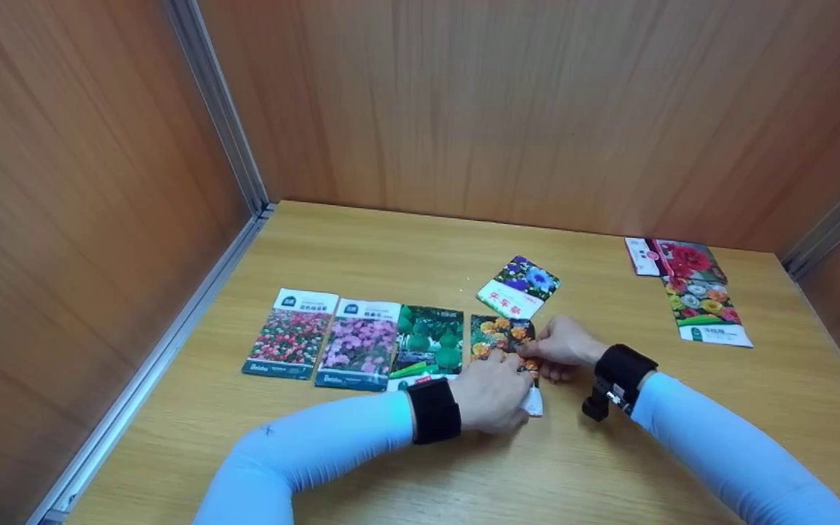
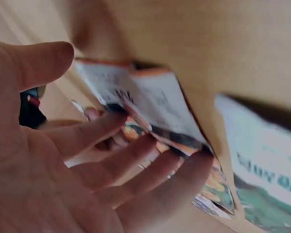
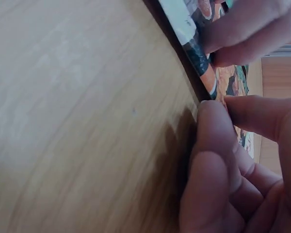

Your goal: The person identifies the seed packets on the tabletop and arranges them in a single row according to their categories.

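An orange-flower seed packet (image 1: 499, 334) lies at the right end of a row of packets on the wooden table (image 1: 362, 248). My left hand (image 1: 493, 394) rests on its near end with fingers nearly straight; in the left wrist view the left hand (image 2: 63, 170) touches the packet (image 2: 150, 104) with its fingertips, thumb held apart. My right hand (image 1: 562, 348) pinches the packet's right edge with curled fingers. Up close, the right hand (image 3: 242, 184) meets the table at the packet's edge (image 3: 196, 53).
Left of it lie a green packet (image 1: 429, 341), a pink-flower packet (image 1: 360, 344) and a red-flower packet (image 1: 289, 333). A purple-flower packet (image 1: 518, 286) sits just behind. Two more packets (image 1: 704, 302) lie at the back right. Wooden walls enclose the table.
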`<state>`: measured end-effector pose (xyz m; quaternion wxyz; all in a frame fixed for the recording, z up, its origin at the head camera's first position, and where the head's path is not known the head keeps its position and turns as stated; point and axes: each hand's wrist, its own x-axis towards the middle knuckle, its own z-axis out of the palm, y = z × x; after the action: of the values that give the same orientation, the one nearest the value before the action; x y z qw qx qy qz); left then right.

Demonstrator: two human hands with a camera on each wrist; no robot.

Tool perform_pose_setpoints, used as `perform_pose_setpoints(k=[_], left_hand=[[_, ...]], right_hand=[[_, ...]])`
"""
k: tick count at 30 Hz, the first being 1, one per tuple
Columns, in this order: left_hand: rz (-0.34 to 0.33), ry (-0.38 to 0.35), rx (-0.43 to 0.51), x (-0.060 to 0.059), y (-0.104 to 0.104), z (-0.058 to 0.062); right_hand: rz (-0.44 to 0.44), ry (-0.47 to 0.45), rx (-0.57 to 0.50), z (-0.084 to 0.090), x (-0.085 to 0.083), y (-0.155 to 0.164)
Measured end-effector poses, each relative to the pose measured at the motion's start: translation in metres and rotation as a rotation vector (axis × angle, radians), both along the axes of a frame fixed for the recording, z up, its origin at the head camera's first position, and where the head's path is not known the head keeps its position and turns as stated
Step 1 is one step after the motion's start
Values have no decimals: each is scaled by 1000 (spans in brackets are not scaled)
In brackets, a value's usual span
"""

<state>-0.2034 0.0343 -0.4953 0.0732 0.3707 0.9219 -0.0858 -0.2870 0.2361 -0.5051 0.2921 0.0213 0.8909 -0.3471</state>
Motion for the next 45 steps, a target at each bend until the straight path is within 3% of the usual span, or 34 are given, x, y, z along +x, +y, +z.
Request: perform_pose_setpoints(k=[9, 19, 22, 28, 32, 36, 39, 45], left_hand=[[-27, -14, -35, -9, 0, 3], [55, -143, 47, -19, -4, 8], [60, -139, 86, -20, -6, 9], [19, -55, 146, -21, -5, 11], [-3, -71, 199, -22, 0, 12], [-36, -91, 242, -25, 7, 13], [-59, -112, 270, -27, 13, 15], [-76, -138, 332, -32, 27, 17]], right_hand=[[-17, 78, 79, -1, 3, 1], [12, 218, 83, 6, 5, 17], [-18, 285, 127, 13, -6, 37], [-95, 553, 339, 27, -31, 104], [-163, 641, 400, 29, -37, 153], [-220, 610, 485, 23, -35, 190], [-248, 523, 535, 17, -29, 213], [-268, 412, 558, 5, -16, 238]])
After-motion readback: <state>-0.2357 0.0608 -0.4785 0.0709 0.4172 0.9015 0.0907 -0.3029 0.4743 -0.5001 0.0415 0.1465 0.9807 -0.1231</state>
